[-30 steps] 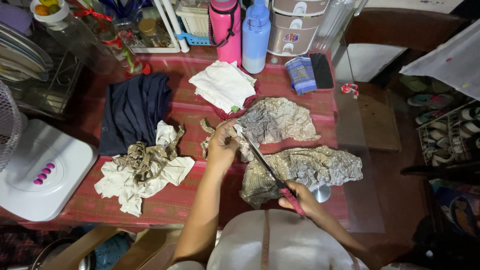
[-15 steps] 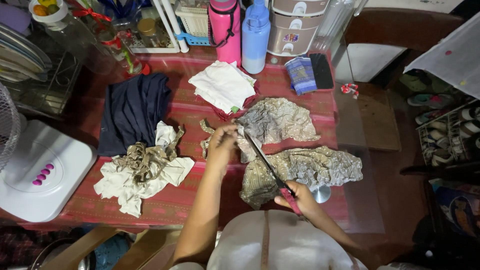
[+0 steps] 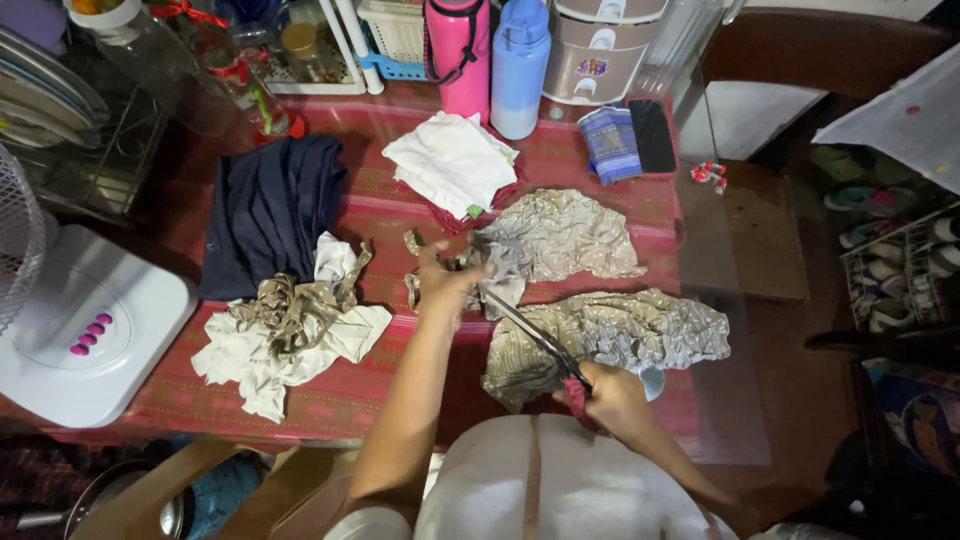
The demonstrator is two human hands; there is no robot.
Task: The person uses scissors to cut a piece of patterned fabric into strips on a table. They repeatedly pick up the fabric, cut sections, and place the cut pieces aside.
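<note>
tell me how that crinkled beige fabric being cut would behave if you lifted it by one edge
The crinkled beige fabric would probably droop, since it lies wrinkled. It looks thin, so likely light. The left hand pinches it while the right hand works the scissors, suggesting it shifts easily.

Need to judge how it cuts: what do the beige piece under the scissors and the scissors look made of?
Beige piece: thin woven cloth, faint sheen, heavily creased, so probably light fabric. Scissors: dark blades, likely metal; red handles in the right hand, probably plastic. Left hand pinches the cloth.

Crinkled cloth with a metallic sheen (image 3: pixel 560 240) under the scissors (image 3: pixel 535 340) (dark metal blades, red handles); matt woven red tablecloth (image 3: pixel 340 390); glossy plastic bottles (image 3: pixel 490 60) at the far edge.
</note>
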